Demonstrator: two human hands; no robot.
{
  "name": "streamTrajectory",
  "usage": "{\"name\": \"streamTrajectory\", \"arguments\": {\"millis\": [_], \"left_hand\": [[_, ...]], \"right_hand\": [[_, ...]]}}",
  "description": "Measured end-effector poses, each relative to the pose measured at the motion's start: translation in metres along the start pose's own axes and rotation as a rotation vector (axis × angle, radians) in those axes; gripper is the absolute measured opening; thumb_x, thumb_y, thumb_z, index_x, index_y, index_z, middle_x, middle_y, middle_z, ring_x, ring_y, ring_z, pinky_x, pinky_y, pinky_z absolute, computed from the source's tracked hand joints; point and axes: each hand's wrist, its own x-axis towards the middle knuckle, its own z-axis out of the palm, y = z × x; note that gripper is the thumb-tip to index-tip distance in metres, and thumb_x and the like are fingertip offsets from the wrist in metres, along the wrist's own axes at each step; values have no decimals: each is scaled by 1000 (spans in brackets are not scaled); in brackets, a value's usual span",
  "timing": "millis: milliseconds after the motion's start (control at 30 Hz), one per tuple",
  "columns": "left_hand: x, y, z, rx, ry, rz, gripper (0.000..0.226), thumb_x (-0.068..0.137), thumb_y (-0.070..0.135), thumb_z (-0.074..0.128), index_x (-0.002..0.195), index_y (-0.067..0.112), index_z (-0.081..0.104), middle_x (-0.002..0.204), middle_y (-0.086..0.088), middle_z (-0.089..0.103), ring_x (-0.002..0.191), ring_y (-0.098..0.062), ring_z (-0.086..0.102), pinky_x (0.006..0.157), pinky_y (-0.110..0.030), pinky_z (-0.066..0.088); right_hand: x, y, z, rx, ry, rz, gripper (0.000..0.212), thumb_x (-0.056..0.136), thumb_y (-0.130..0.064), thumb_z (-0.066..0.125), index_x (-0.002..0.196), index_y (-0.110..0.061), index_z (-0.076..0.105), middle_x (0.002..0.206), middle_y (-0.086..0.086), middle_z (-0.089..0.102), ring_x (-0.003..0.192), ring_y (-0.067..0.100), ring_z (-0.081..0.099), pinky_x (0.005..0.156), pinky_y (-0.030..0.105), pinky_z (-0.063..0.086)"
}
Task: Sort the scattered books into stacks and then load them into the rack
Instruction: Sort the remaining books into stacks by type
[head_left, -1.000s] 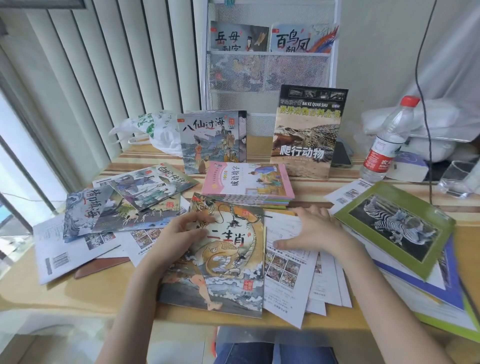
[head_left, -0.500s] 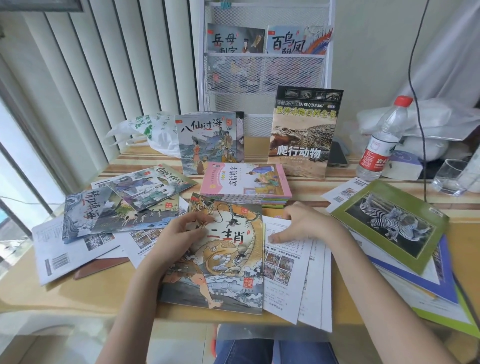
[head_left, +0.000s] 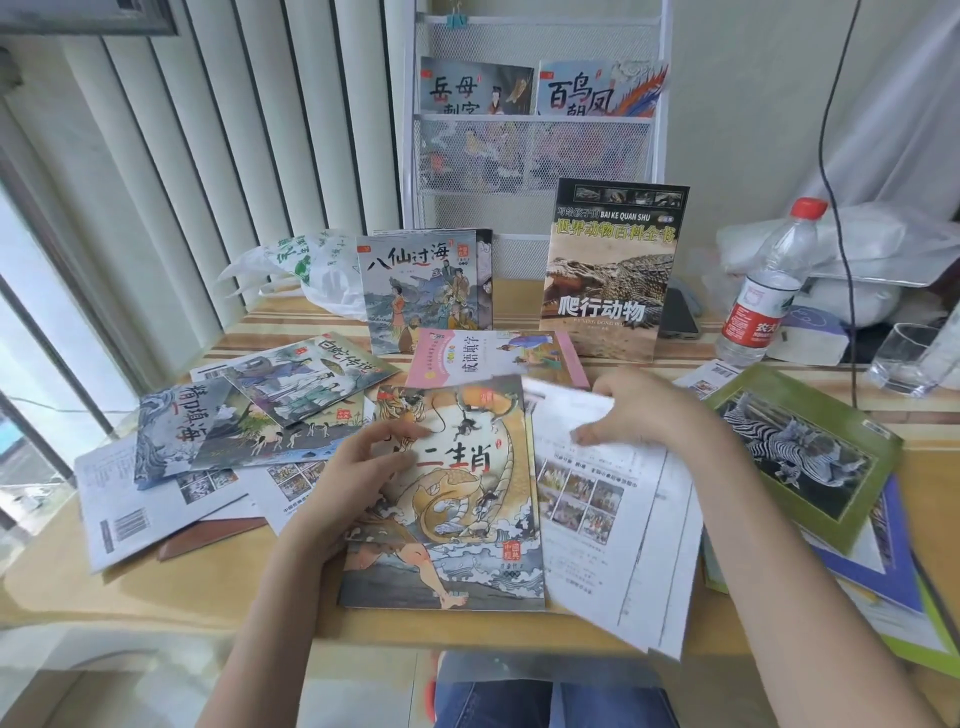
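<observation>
Gold dragon book (head_left: 457, 499) at tabletop (head_left: 156, 582) front edge: my left grip (head_left: 358, 478) rests open on it, right grip (head_left: 639, 410) pinches white sheets (head_left: 618, 499).

Glossy paper books (head_left: 447, 499), white wire-mesh rack (head_left: 535, 156), wooden table (head_left: 156, 597).

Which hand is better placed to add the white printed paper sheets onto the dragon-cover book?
Right. The right hand already grips the white printed paper sheets, which lie beside the dragon-cover book; the left hand rests on that book, steadying it.

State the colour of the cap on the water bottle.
Red. The cap tops the water bottle at the table's right, seen in the head view.
</observation>
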Motion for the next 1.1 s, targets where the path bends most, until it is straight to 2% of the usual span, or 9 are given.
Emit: {"name": "streamTrajectory", "arguments": {"millis": [100,200,300,367,500,600,700,900,1100], "left_hand": [[1,3,-3,-67,28,-15,21,87,5,61,94,22,71,82,10,67,47,-7,48,51,-20,43],[4,4,0,-24,2,-25,21,86,3,61,94,19,72,60,13,62,44,-6,41,51,-24,41],[5,10,10,-122,-47,-41,22,89,3,56,98,15,72,67,7,68,46,-8,51,44,-16,42],[7,12,16,-190,-65,-87,23,96,20,50,105,20,71,86,5,72,61,-12,63,46,-16,46],[15,9,16,-665,-268,-268,80,93,65,12,118,5,60,110,-17,69,93,-30,69,68,-36,58],[11,13,16,-555,-214,-297,45,98,43,38,106,3,58,91,-15,73,78,-27,71,61,-35,56],[10,13,19,-480,-107,-296,11,94,11,53,98,1,51,74,-13,72,60,-23,70,51,-30,56],[5,16,29,-325,104,-160,23,75,15,77,87,-2,66,72,-16,73,56,-23,70,50,-27,55],[6,12,34,-75,273,63,46,82,38,69,56,11,41,37,8,39,32,-8,34,39,-21,24]], "right_hand": [[-21,-4,-31,114,308,-68,27,74,-36,76,83,-19,56,82,-3,62,71,19,58,68,38,50],[-42,-16,-50,86,685,-159,34,79,-31,71,68,-18,41,65,-6,51,65,24,48,54,32,34],[-50,-32,-43,137,852,-315,32,82,-19,66,64,-27,41,75,-10,64,68,19,56,55,28,40],[-48,-38,-22,38,760,-417,32,82,-5,60,71,-33,48,87,-12,67,76,16,61,59,26,48],[-44,-35,55,-15,165,-435,29,80,-13,66,93,-36,55,103,-11,65,80,9,58,78,37,53],[-46,-28,91,125,-16,-457,36,72,-46,74,95,-39,48,126,-23,57,112,5,57,96,37,45],[-44,-21,88,359,-159,-427,48,69,-53,74,109,-48,49,131,-27,51,121,-6,47,103,31,39],[-24,-10,98,692,561,-69,73,72,-31,80,131,-25,37,126,-11,40,116,8,38,93,24,33],[-4,16,97,1128,452,229,54,69,-23,83,111,-15,49,96,3,65,93,22,63,81,40,51]]}}
